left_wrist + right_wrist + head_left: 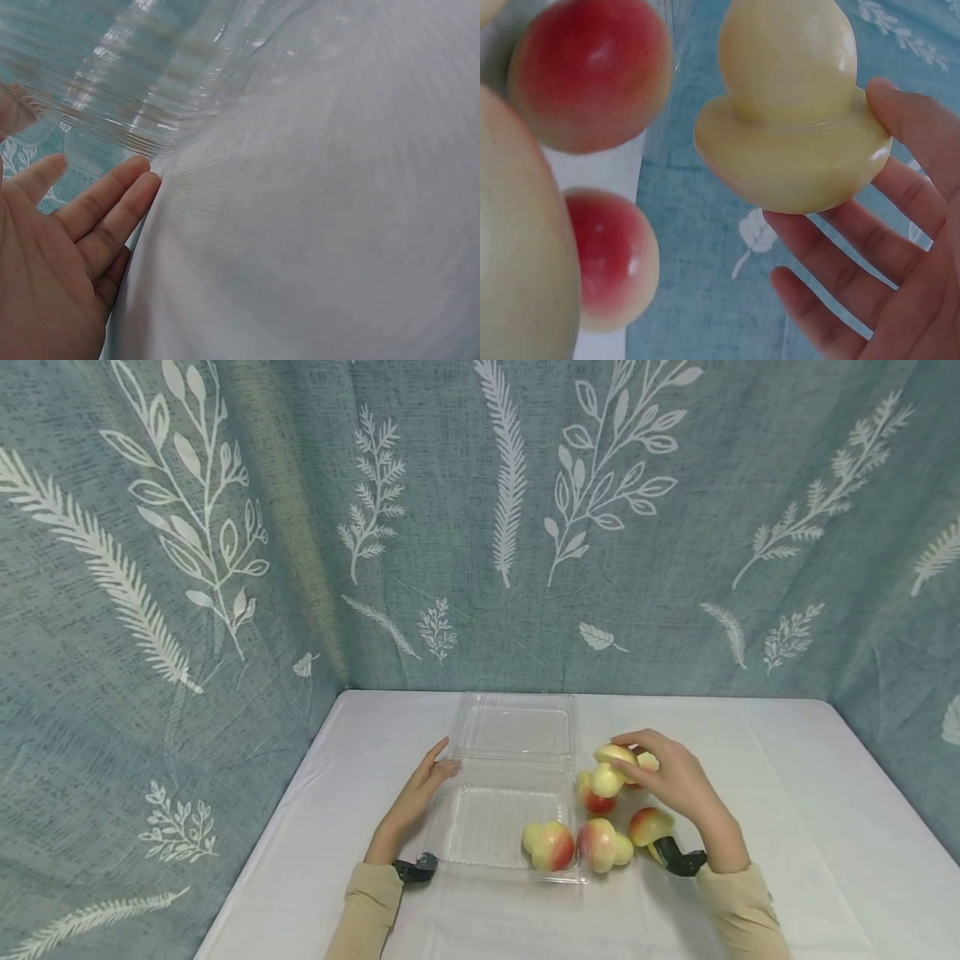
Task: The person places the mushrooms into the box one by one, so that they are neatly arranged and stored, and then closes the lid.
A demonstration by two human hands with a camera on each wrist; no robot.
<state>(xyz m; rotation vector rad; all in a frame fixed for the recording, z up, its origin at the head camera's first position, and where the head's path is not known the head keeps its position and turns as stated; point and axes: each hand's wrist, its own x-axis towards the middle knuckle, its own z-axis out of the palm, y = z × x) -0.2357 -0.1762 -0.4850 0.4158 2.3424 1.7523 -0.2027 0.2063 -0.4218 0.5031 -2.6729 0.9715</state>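
A yellow toy mushroom (606, 779) is in my right hand (673, 775), raised above the table with its stem toward the container. In the right wrist view, thumb and fingertips grip the cap of this mushroom (791, 161). My left hand (422, 789) is at the left side of a clear plastic container (480, 831), whose lid (517, 731) lies folded back. In the left wrist view, the left hand (67, 247) has its fingers nearly straight at the container's edge (127, 139). One red-and-yellow mushroom (553, 847) lies in the container's front right corner.
Several more toy mushrooms lie right of the container: one at its front right edge (598, 845), one near my right wrist (651, 827), one beneath the held mushroom (600, 797). Another mushroom (647, 763) is partly hidden by my right hand. A patterned curtain (465, 527) stands behind the white table (810, 827).
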